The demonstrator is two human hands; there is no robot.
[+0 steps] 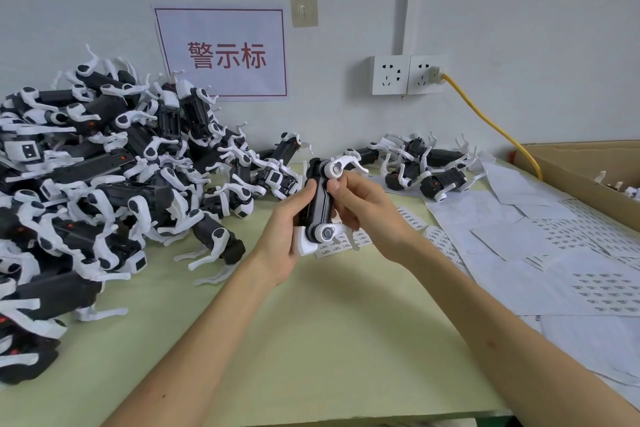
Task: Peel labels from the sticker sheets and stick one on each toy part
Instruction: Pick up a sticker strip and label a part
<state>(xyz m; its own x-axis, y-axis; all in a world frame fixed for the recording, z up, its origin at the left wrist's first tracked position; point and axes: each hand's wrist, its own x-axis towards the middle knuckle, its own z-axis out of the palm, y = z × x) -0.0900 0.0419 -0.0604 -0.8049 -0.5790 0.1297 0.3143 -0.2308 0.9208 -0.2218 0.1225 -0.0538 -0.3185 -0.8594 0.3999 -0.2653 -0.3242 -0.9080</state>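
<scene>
The left hand [287,236] is curling its fingers round the black body of a toy part [320,204], holding it upright just right of the big pile [104,177]. The right hand [363,204] is pinching the same body; whether a label sits under its thumb I cannot tell. The part is looking light, stiff and smooth, so gripping the thick body seems safer than the thin white legs, which could snap.

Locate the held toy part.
Head view, centre: the toy part is gripped between left hand and right hand, right of the pile.
</scene>
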